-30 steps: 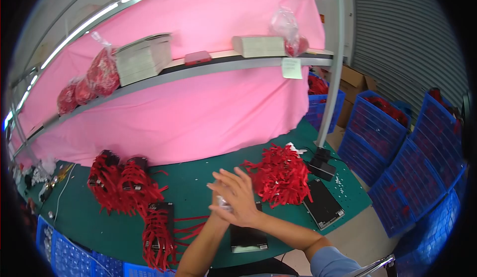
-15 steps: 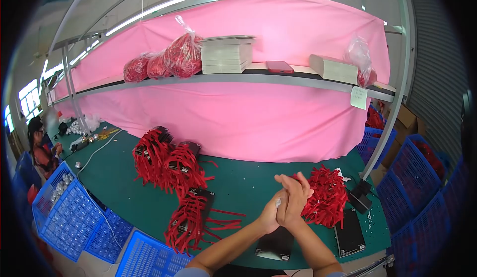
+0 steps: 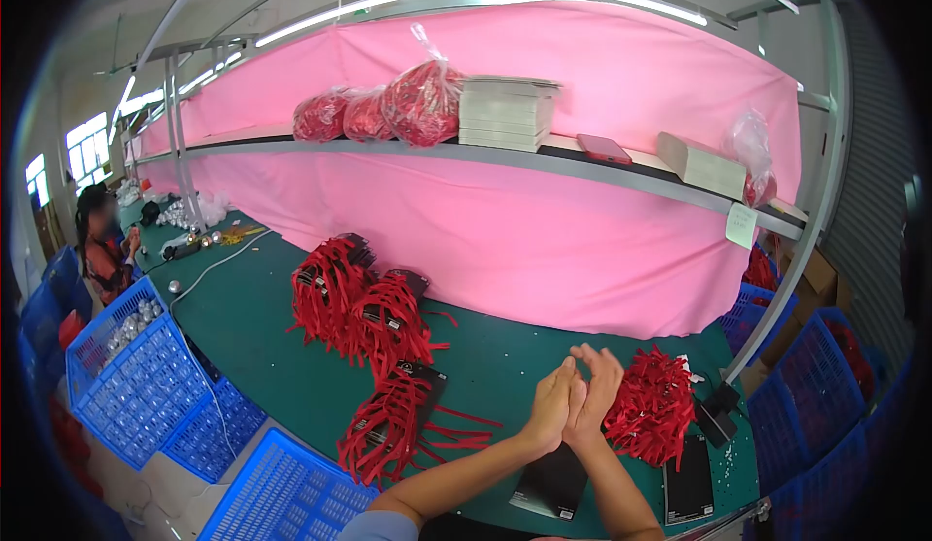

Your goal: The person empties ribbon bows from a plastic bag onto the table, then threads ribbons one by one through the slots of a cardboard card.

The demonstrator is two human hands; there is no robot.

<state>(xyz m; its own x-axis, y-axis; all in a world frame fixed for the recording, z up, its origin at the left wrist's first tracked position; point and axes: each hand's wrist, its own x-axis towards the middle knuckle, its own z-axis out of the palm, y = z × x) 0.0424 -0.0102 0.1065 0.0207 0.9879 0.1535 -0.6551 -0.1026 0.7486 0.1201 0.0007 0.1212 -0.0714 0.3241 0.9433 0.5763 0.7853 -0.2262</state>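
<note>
My left hand [image 3: 550, 403] and my right hand [image 3: 595, 390] are pressed palm to palm above the table's front part. The left fingers are folded against the right palm; anything between the palms is hidden. On the right hand the fingers reach upward, partly curved and apart. Below the hands lies a black flat card or box [image 3: 550, 483]. Close on the right is a heap of red ribbons [image 3: 652, 407], and in front of that another black card or box [image 3: 689, 483]. To the left, bundles of black cards with red ribbons [image 3: 388, 420] lie on the green table [image 3: 243, 308].
A shelf [image 3: 388, 155] carries red-filled bags [image 3: 422, 104], stacked pale cards [image 3: 505, 114] and a red phone [image 3: 604, 149]. Blue crates [image 3: 282, 492] stand front left, with others at right. A black plug box [image 3: 718, 415] sits near the post. Another person [image 3: 102, 250] sits far left.
The camera view has shifted, so the shelf and table appear further right. My hands stay pressed together, with the right fingers turned slightly more upward. The ribbons and cards have not moved.
</note>
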